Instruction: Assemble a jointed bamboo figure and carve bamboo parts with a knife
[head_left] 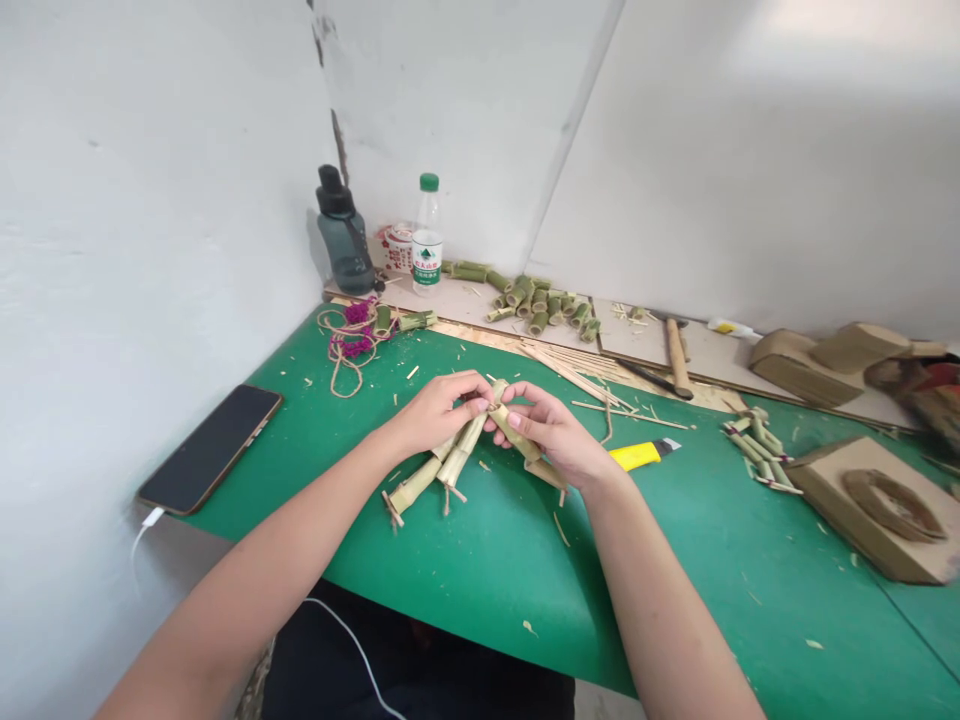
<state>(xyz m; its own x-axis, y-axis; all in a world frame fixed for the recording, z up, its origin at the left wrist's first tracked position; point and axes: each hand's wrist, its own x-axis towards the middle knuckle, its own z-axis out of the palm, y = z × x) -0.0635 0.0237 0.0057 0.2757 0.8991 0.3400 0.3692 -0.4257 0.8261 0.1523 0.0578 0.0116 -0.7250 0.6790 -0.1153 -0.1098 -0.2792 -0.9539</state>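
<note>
Several pale bamboo pieces (pixel 463 452), joined with string, lie over the green table in front of me. Knotted string ends stick out at their lower tips. My left hand (pixel 448 408) pinches at the top of the bamboo, thumb and forefinger together near a piece's open end. On the other side, my right hand (pixel 546 428) has its thumb and fingers around the right-hand bamboo piece (pixel 516 432). Both hands' fingertips nearly meet. What lies between the left fingertips is too small to make out.
A yellow cutter (pixel 636 456) lies right of my right hand, its blade out. Beyond are thin sticks (pixel 574 375), a hammer (pixel 677 358), cut bamboo (pixel 536 300) and bottles (pixel 427 240). A phone (pixel 214 445) is at left, cardboard blocks (pixel 832 480) at right.
</note>
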